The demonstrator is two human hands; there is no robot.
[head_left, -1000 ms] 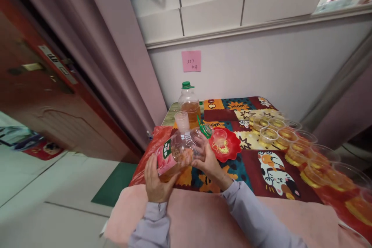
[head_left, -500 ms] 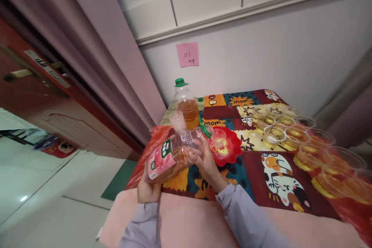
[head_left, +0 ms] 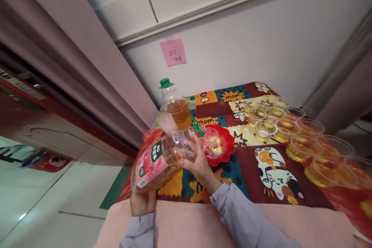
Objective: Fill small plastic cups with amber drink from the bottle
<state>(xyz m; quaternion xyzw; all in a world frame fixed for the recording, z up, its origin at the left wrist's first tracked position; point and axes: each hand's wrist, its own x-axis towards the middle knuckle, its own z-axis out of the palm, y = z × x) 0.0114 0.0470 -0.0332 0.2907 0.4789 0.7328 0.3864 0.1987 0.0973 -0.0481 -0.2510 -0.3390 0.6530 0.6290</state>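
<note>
- the tilted bottle (head_left: 162,155), clear plastic with a pink label, is held in the air over the near left edge of the table (head_left: 261,186). its base is low and toward the person, and its neck is raised toward the far side.
- the left hand (head_left: 142,202) is wrapped under the bottle's base and grasps it from below; the label hides much of the hand.
- the right hand (head_left: 198,166) grasps the ribbed upper part of the bottle, fingers curled over the clear shoulder.
- a little amber liquid shows in the bottle's lower side, and its green cap (head_left: 198,128) hangs open at the neck.
- the neck points at a small clear cup (head_left: 210,135) that stands on a red plate (head_left: 225,149), just beyond the right hand.
- behind them stands an upright bottle (head_left: 174,106) with a green lid, part full of amber liquid, with an empty cup (head_left: 166,120) just beside it.
- to the right, rows of filled cups (head_left: 276,124) stand on the patterned cloth.
- a pink note (head_left: 173,52) is stuck on the wall.
</note>
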